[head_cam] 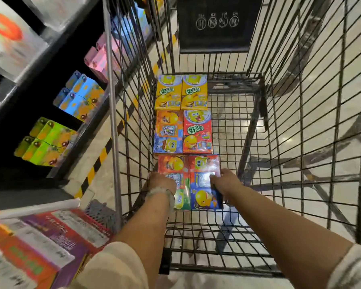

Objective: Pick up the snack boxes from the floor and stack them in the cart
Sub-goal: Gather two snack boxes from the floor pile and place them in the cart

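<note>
Cart point(300, 142) floor — six snack boxes point(183, 132); two hands point(225, 181)

A dark store shelf point(40, 65) on the left holds rows of pink cartons point(98, 59), blue cartons point(81, 97) and green cartons point(46, 142). A yellow-and-black hazard stripe point(96, 163) runs along the pale tiled floor point(331, 163) at the shelf's foot

A glossy pale tiled floor point(325, 97) reflects overhead light. A black store shelf point(40, 59) stands on the left. Yellow-and-black hazard tape point(96, 161) runs along its base.
</note>
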Demonstrator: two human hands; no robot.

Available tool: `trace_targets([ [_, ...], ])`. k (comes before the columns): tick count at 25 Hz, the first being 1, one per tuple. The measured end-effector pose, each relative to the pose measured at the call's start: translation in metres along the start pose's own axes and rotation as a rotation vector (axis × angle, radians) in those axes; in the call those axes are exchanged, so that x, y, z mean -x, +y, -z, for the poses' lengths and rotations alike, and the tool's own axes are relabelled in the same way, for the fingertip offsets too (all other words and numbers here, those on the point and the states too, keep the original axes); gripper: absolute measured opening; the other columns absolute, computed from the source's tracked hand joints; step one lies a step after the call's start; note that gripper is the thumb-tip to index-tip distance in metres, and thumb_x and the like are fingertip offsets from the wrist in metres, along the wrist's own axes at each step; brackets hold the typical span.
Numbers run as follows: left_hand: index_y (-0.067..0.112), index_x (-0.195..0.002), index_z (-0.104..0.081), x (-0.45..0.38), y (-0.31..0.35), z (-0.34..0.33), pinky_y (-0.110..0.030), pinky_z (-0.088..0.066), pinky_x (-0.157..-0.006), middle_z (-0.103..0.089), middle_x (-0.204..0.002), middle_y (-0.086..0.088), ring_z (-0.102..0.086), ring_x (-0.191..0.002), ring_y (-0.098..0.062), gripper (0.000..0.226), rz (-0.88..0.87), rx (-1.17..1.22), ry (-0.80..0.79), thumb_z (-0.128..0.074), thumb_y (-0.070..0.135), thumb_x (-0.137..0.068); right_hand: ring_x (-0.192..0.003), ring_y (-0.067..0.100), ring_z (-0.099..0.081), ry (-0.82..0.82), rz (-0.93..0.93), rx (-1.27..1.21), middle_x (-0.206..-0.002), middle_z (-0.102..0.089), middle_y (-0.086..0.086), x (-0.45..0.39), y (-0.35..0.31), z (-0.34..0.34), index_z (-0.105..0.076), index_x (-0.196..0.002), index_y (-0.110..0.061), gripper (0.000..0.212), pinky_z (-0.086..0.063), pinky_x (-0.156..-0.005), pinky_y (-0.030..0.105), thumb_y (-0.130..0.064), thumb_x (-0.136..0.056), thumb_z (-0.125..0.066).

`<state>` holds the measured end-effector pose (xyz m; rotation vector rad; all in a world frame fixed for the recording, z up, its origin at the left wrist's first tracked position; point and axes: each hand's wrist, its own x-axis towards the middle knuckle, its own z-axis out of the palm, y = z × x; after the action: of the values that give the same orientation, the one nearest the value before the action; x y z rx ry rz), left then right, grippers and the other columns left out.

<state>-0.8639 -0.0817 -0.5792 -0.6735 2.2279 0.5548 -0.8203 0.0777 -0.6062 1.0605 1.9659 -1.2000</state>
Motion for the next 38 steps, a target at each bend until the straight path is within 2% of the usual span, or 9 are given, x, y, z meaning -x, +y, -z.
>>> trace_targets([
  [7, 0.01, -0.149, -0.006, 0.006, -0.008, -0.001, -0.041, -0.036, -0.107, -0.031, -0.147, -0.016, -0.035, -0.133, -0.034, 0.076, -0.104, -0.153, 0.054, -0.05, 0.003, -0.087, -0.106, 0.038, -0.059, 0.047, 0.06, 0.015, -0.119, -0.06, 0.021, 0.007, -0.003, -0.009, -0.053, -0.122, -0.003, 0.034, -0.05, -0.091, 0.044, -0.019, -0.092, -0.055],
  [11, 0.006, -0.148, -0.004, 0.014, -0.005, -0.003, -0.04, -0.038, -0.105, -0.016, -0.151, -0.014, -0.033, -0.133, -0.035, 0.078, -0.13, -0.229, 0.097, -0.052, 0.003, -0.088, -0.097, 0.034, -0.06, 0.057, 0.057, 0.01, -0.112, -0.062, 0.018, 0.012, -0.004, -0.01, -0.051, -0.12, -0.002, 0.035, -0.046, -0.073, 0.031, -0.01, -0.086, -0.057],
  [15, 0.0, -0.147, -0.003, 0.022, -0.006, -0.008, -0.038, -0.04, -0.101, -0.018, -0.149, -0.015, -0.029, -0.134, -0.031, 0.072, -0.12, -0.382, 0.148, -0.049, 0.01, -0.092, -0.092, 0.033, -0.061, 0.045, 0.024, -0.03, -0.108, -0.063, 0.017, 0.013, -0.003, -0.008, -0.052, -0.116, -0.003, 0.032, -0.05, -0.077, 0.035, -0.008, -0.085, -0.055],
  [22, 0.013, -0.141, -0.031, 0.026, -0.011, -0.007, -0.035, -0.037, -0.103, -0.029, -0.144, -0.009, -0.033, -0.132, -0.03, 0.052, -0.298, -0.509, -0.031, -0.049, 0.014, -0.093, -0.101, 0.035, -0.062, -0.045, -0.002, -0.049, -0.114, -0.062, 0.019, 0.02, -0.001, -0.011, -0.047, -0.124, -0.004, 0.039, -0.052, -0.088, 0.042, -0.008, -0.087, -0.054],
  [26, 0.012, -0.136, -0.036, 0.026, -0.009, 0.008, -0.039, -0.042, -0.101, -0.033, -0.142, -0.011, -0.04, -0.128, -0.033, 0.051, -0.301, -0.451, -0.099, -0.053, 0.015, -0.088, -0.108, 0.031, -0.058, -0.125, 0.02, 0.044, -0.123, -0.058, 0.016, 0.035, -0.009, -0.002, -0.044, -0.129, -0.004, 0.041, -0.047, -0.088, 0.03, -0.009, -0.089, -0.053],
  [28, 0.012, -0.133, -0.039, 0.035, 0.0, 0.026, -0.038, -0.044, -0.099, -0.039, -0.139, -0.012, -0.044, -0.125, -0.031, 0.047, -0.391, -0.435, -0.128, -0.052, 0.015, -0.088, -0.11, 0.031, -0.055, -0.104, 0.025, 0.049, -0.124, -0.055, 0.017, 0.05, -0.023, 0.008, -0.045, -0.128, -0.002, 0.039, -0.041, -0.081, 0.026, -0.01, -0.091, -0.053],
  [31, 0.012, -0.128, -0.047, 0.061, 0.024, 0.068, -0.032, -0.042, -0.092, -0.049, -0.132, -0.011, -0.051, -0.117, -0.028, 0.037, -0.579, -0.389, -0.137, -0.049, 0.022, -0.092, -0.074, 0.016, -0.055, -0.09, 0.079, -0.067, -0.088, -0.06, 0.006, 0.079, -0.054, 0.03, -0.058, -0.093, -0.006, 0.006, -0.04, -0.065, 0.02, -0.007, -0.091, -0.053],
  [34, 0.012, -0.133, -0.046, 0.1, 0.055, 0.123, -0.024, -0.04, -0.092, -0.05, -0.135, -0.009, -0.05, -0.119, -0.025, 0.042, -0.752, -0.358, -0.079, -0.05, 0.023, -0.093, -0.062, 0.005, -0.046, -0.055, 0.229, -0.075, -0.078, -0.054, -0.005, 0.119, -0.097, 0.057, -0.059, -0.115, -0.007, 0.026, -0.036, -0.048, 0.016, -0.008, -0.089, -0.055],
  [38, 0.017, -0.133, -0.047, 0.172, 0.092, 0.217, -0.021, -0.037, -0.094, -0.05, -0.134, -0.002, -0.049, -0.12, -0.018, 0.043, -0.986, -0.374, 0.024, -0.054, 0.024, -0.092, -0.091, 0.017, -0.061, -0.03, 0.504, 0.044, -0.117, -0.062, 0.008, 0.195, -0.163, 0.113, -0.046, -0.135, -0.018, 0.048, -0.052, -0.079, 0.032, -0.016, -0.09, -0.058],
])
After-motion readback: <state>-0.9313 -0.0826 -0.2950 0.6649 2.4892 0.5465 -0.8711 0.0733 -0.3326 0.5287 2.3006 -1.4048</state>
